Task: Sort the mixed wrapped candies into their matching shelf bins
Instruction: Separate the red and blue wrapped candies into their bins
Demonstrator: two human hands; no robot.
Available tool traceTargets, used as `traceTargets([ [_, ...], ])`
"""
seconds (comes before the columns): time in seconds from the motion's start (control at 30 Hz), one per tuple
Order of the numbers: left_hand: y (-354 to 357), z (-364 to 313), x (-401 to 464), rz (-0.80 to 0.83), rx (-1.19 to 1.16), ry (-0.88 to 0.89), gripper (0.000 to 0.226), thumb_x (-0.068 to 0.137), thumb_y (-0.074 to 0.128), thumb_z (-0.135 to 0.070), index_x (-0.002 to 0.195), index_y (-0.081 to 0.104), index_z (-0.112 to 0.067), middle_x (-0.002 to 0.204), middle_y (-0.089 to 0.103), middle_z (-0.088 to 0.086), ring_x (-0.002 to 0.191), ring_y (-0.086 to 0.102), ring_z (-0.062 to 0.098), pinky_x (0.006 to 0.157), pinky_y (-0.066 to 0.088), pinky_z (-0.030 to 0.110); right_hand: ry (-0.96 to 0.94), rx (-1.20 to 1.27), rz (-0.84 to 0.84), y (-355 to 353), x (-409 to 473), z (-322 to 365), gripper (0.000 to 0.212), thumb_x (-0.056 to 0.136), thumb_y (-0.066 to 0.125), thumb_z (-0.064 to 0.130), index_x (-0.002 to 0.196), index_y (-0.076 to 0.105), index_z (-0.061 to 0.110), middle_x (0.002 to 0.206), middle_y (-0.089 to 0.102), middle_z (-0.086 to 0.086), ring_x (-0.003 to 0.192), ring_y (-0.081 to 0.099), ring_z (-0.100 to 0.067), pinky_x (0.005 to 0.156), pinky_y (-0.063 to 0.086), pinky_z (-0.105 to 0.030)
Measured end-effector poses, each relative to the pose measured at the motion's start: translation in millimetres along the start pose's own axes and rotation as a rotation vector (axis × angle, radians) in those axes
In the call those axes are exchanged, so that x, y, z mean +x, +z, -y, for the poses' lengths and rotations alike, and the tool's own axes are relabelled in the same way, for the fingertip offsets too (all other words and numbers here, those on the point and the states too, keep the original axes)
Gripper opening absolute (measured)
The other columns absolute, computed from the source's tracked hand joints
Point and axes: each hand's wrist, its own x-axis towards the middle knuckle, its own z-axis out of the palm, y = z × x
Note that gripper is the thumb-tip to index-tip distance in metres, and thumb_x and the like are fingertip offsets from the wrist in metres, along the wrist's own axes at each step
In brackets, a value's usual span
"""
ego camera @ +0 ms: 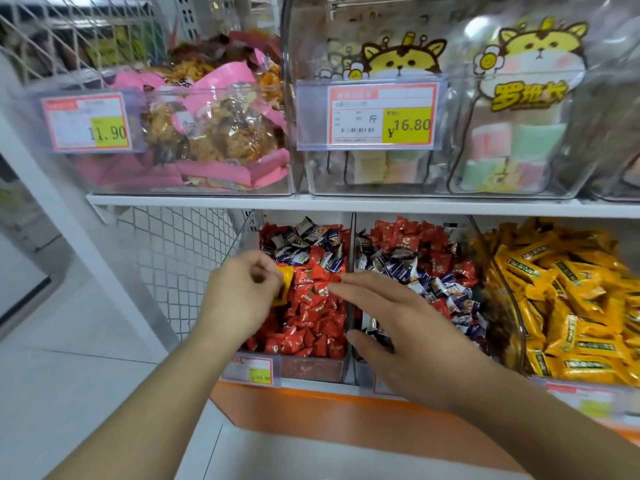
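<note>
A: Orange-yellow wrapper first: we see one yellow candy [283, 284] pinched in the curled fingers [266, 271] of our left hand [239, 294], held just above the near-left part of the red-candy bin [311, 370].

B: And our right hand [398, 334]?

A: Its fingers are straight and spread, gripping nothing. The fingertips reach left across the divider [350, 271] and touch the red candies [311, 306], just to the right of the pinched yellow piece. The thumb hangs low, over the front of the middle bin [367, 372].

B: What lies under that palm?

A: A mixed heap: blue-and-white candies [436, 289] among red ones, filling the middle bin. We also see blue-and-white pieces [301, 251] strewn over the back of the red-candy bin, beyond both sets of fingers.

B: Where would yellow ones sit?

A: Well to the right of our right hand, past another clear divider, the yellow-candy bin [588, 382] is heaped with yellow wrapped bars [568, 299].

B: Anything above the fingers?

A: A white shelf [207, 200] carrying clear bins: pink-wrapped snacks [221, 126] to the upper left with a price tag reading 11.90 [86, 121], and pastel marshmallow bags [519, 133] with a cartoon cat to the upper right, tagged 16.80 [382, 114]. A small price label [251, 370] sits below our left wrist, on the bin front.
</note>
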Motion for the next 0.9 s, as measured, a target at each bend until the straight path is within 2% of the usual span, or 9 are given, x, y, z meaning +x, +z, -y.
traceTargets([
  [0.17,-28,-36,-29,0.031,-0.497,-0.114,0.002,0.094,0.071,-0.012,0.094,0.071,-0.014,0.080,0.078,0.005,0.080,0.077,0.018,0.079,0.062,0.039,0.085,0.033,-0.031,-6,1,10,0.066,0.104,0.054,0.044,0.159,0.018,0.045,0.163,0.025,0.020,0.150,0.025,-0.004,0.117,0.027,-0.021],
  [0.27,-22,-65,-53,0.164,-0.748,-0.195,0.006,0.095,0.070,-0.008,0.098,0.070,-0.003,0.085,0.077,0.016,0.088,0.078,0.026,0.085,0.062,0.037,0.105,0.033,-0.077,-7,-2,14,0.070,0.102,0.057,0.047,0.159,0.018,0.041,0.159,0.036,0.012,0.142,0.039,-0.011,0.113,0.040,-0.027],
  [0.37,-5,-80,-72,0.318,-0.800,-0.200,0.010,0.095,0.070,-0.009,0.100,0.070,-0.001,0.091,0.077,0.018,0.093,0.077,0.029,0.086,0.062,0.038,0.126,0.051,-0.199,-11,-8,13,0.053,0.102,0.059,0.037,0.149,0.034,0.038,0.132,0.057,0.008,0.112,0.057,-0.014,0.090,0.055,-0.038],
  [0.43,6,-88,-80,0.384,-0.730,-0.129,0.009,0.093,0.072,-0.014,0.101,0.074,-0.009,0.094,0.079,0.011,0.095,0.076,0.025,0.092,0.058,0.041,0.166,0.031,-0.263,-20,-15,8,0.040,0.106,0.053,0.028,0.144,0.041,0.034,0.124,0.061,0.006,0.104,0.058,-0.018,0.081,0.055,-0.043],
  [0.53,10,-95,-84,0.344,-0.549,0.013,0.010,0.089,0.077,-0.022,0.099,0.076,-0.023,0.093,0.078,-0.005,0.092,0.073,0.008,0.090,0.052,0.029,0.263,-0.165,-0.344,-47,-29,-13,0.041,0.105,0.054,0.021,0.144,0.046,0.024,0.125,0.063,-0.001,0.106,0.060,-0.026,0.077,0.055,-0.043],
  [0.6,8,-95,-82,0.334,-0.468,0.075,0.010,0.089,0.076,-0.024,0.099,0.076,-0.026,0.095,0.078,-0.008,0.092,0.072,0.005,0.089,0.051,0.027,0.392,-0.299,-0.387,-70,-38,-42,0.030,0.103,0.053,0.019,0.133,0.057,0.015,0.111,0.065,-0.007,0.101,0.059,-0.030,0.072,0.050,-0.040],
  [0.77,1,-65,-59,0.177,-0.168,0.232,0.020,0.091,0.072,-0.015,0.098,0.070,-0.033,0.093,0.073,-0.019,0.091,0.067,-0.001,0.083,0.050,0.027,0.747,-0.455,-0.379,-109,-45,-88,0.030,0.099,0.055,0.028,0.106,0.068,0.002,0.090,0.067,-0.023,0.090,0.061,-0.044,0.083,0.053,-0.049],
  [0.83,-6,-44,-44,0.104,0.023,0.252,0.023,0.091,0.072,-0.015,0.098,0.066,-0.036,0.089,0.071,-0.018,0.088,0.066,-0.001,0.075,0.048,0.024,0.722,-0.393,-0.351,-103,-42,-79,0.034,0.100,0.055,0.029,0.118,0.065,0.003,0.099,0.066,-0.023,0.099,0.059,-0.044,0.091,0.052,-0.049],
  [0.9,-9,-24,-32,0.081,0.173,0.237,0.025,0.088,0.074,-0.018,0.100,0.064,-0.038,0.089,0.069,-0.017,0.086,0.065,0.002,0.070,0.045,0.021,0.610,-0.249,-0.295,-91,-39,-61,0.045,0.102,0.056,0.030,0.143,0.052,0.014,0.124,0.060,-0.014,0.121,0.051,-0.036,0.104,0.046,-0.043],
])
